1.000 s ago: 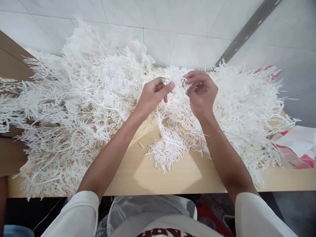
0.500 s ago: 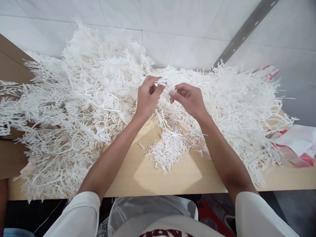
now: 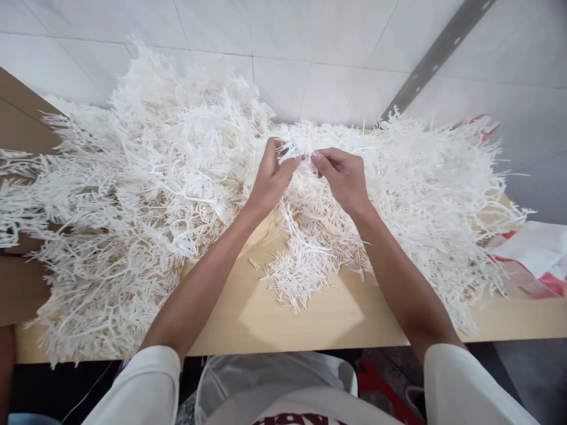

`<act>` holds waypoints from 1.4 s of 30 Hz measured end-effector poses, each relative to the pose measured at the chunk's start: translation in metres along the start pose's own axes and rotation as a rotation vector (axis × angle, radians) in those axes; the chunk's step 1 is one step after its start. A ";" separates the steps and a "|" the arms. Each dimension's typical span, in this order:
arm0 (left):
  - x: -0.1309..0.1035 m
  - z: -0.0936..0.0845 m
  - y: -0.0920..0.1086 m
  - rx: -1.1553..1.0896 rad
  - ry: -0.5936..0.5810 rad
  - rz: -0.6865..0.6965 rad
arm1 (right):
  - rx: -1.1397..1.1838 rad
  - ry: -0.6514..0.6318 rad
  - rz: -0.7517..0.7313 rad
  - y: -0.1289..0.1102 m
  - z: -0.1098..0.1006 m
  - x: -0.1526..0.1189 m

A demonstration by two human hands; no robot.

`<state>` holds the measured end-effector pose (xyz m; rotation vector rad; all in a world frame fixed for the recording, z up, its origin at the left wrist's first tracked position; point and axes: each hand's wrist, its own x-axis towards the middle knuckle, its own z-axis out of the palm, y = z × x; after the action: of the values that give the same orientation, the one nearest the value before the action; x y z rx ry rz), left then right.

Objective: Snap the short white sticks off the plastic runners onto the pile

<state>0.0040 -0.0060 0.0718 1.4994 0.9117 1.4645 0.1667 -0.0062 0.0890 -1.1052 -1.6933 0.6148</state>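
**Hands Drawn Together Over a White Plastic Sprig**

Since the earlier frames, both hands have been brought closer together and slightly higher, so that the fingertips now nearly meet above the middle of the bench.

At the far left, a large heap of white plastic branches [image 3: 133,195] is spread across the bench [image 3: 274,319], reaching back to the tiled wall [image 3: 310,35]. The left hand [image 3: 270,177] is closed narrowly, thumb against fingers, on a small white sprig [image 3: 295,147]. Just to its right, the right hand [image 3: 343,177] is pinched on the same sprig from the other side. The sprig is held between the two hands, raised above the pile, its length running roughly left to right from one pinch to the other; neither hand is clearly nearer. Below the hands, a small mound of short white bristle pieces [image 3: 301,271] lies on bare wood. Further right, a second heap of branches [image 3: 443,195] is seen, and at the edge a red-and-white plastic bag [image 3: 527,260].
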 end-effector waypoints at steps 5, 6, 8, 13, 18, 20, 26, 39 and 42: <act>-0.001 0.000 -0.008 0.029 -0.004 0.060 | 0.130 -0.010 0.011 0.003 0.002 -0.001; -0.001 -0.001 -0.011 0.040 0.018 0.061 | 0.141 -0.022 0.011 0.002 0.001 -0.002; -0.001 -0.001 -0.013 0.076 0.048 0.066 | 0.141 -0.057 0.013 0.000 -0.001 -0.002; -0.003 -0.001 -0.007 0.205 -0.035 0.072 | 0.072 -0.071 -0.011 -0.007 -0.009 -0.002; -0.006 0.002 0.000 0.264 -0.065 0.045 | -0.129 -0.038 -0.111 -0.008 -0.013 -0.001; -0.006 0.002 -0.001 0.272 -0.081 0.036 | -0.171 -0.012 -0.119 -0.008 -0.015 0.000; -0.006 0.002 -0.007 0.357 -0.090 0.073 | -0.175 -0.147 -0.106 -0.011 -0.017 -0.001; -0.009 0.003 -0.003 0.296 -0.059 0.018 | -0.242 -0.291 0.007 -0.016 -0.018 -0.001; -0.009 0.003 -0.004 0.327 -0.035 0.033 | -0.333 -0.358 -0.028 -0.020 -0.018 -0.003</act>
<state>0.0071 -0.0131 0.0642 1.7765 1.1513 1.3544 0.1757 -0.0199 0.1109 -1.2544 -2.1757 0.5481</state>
